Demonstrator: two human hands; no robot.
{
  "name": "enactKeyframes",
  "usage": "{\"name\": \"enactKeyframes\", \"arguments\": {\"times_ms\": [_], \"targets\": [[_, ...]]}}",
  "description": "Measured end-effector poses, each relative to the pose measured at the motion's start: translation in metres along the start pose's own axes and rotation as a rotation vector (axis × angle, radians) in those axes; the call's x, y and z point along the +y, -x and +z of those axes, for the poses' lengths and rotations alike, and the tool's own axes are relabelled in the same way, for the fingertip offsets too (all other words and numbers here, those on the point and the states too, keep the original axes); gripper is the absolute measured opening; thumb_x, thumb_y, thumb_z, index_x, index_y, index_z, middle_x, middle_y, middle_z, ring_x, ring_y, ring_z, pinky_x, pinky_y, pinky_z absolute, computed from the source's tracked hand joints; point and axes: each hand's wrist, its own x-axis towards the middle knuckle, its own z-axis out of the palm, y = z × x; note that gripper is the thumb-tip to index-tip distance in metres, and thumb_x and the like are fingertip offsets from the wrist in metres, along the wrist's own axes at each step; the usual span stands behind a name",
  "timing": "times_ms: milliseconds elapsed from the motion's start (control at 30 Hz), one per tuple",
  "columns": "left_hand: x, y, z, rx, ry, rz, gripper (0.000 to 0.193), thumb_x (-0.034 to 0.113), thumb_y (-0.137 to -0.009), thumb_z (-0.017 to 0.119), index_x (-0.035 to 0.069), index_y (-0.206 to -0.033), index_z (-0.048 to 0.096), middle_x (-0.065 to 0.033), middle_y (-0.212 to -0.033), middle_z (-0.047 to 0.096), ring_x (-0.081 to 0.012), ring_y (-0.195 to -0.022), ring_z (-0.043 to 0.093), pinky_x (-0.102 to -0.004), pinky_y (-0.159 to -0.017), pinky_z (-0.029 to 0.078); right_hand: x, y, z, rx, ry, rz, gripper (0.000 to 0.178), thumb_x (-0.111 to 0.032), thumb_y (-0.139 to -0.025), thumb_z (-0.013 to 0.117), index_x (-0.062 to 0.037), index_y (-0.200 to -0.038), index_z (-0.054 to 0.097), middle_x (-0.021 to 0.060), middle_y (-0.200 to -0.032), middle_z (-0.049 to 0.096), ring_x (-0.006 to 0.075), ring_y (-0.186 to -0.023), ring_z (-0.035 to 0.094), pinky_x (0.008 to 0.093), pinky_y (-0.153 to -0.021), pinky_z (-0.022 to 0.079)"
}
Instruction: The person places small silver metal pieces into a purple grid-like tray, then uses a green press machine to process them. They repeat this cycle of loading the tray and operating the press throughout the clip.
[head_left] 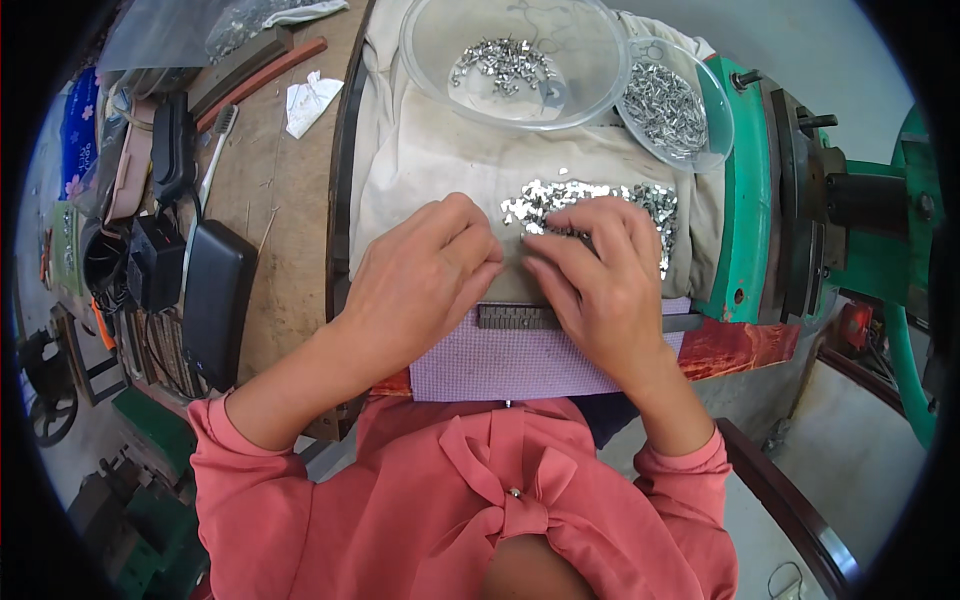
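A spread of small shiny metal pieces [540, 195] lies on the pale cloth [420, 170]. My right hand [610, 275] reaches over the near side of these pieces, its fingers curved and a gap showing between thumb and forefinger. To its left, my left hand [425, 270] is closed over the cloth, fingertips pinched together; anything in the pinch is hidden. Just below the hands lies a dark metal strip with graduated marks [518, 317]. Beyond them stand a large clear plastic bowl [425, 75] with some metal pieces and a smaller clear tub [722, 125] full of slim ones.
A green machine frame [745, 230] borders the cloth on the right. On the wooden table [285, 190] at left are a toothbrush [210, 170], a crumpled white paper [312, 103] and a black power bank-like box [218, 300]. Purple mesh matting [530, 365] covers the near edge.
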Motion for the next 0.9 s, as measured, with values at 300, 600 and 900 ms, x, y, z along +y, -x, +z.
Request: {"name": "enactKeyframes", "arguments": {"times_ms": [300, 600, 900], "targets": [[0.012, 0.025, 0.007, 0.007, 0.089, 0.058, 0.018, 0.004, -0.075, 0.078, 0.005, -0.087, 0.065, -0.0083, -0.094, 0.06, -0.028, -0.084, 0.06, -0.0377, -0.07, 0.05, 0.002, -0.013, 0.008, -0.035, -0.012, -0.084, 0.019, -0.008, -0.067, 0.077, -0.0066, -0.082, 0.066, 0.0065, -0.106, 0.063, 0.0306, -0.108, 0.058, 0.0446, -0.092, 0.044], [0.01, 0.03, 0.015, -0.039, 0.065, 0.065, 0.024, 0.006, -0.073, 0.081, 0.006, -0.091, 0.064, -0.0083, -0.096, 0.06, -0.0287, -0.085, 0.059, -0.0384, -0.071, 0.049, -0.02, 0.039, -0.014, -0.065, -0.022, 0.053, 0.02, -0.009, -0.068, 0.081, -0.0094, -0.085, 0.07, 0.0038, -0.106, 0.066, 0.0303, -0.109, 0.058, 0.0471, -0.097, 0.042], [0.015, 0.028, 0.008, -0.126, 0.044, 0.055, 0.037, 0.009, -0.072, 0.082, 0.005, -0.103, 0.063, -0.0111, -0.105, 0.058, -0.0322, -0.09, 0.058, -0.0412, -0.076, 0.05, 0.007, 0.009, -0.006, 0.01, -0.013, 0.013, 0.02, -0.008, -0.071, 0.08, -0.0091, -0.089, 0.073, 0.0044, -0.103, 0.064, 0.03, -0.105, 0.058, 0.0447, -0.092, 0.042]]}}
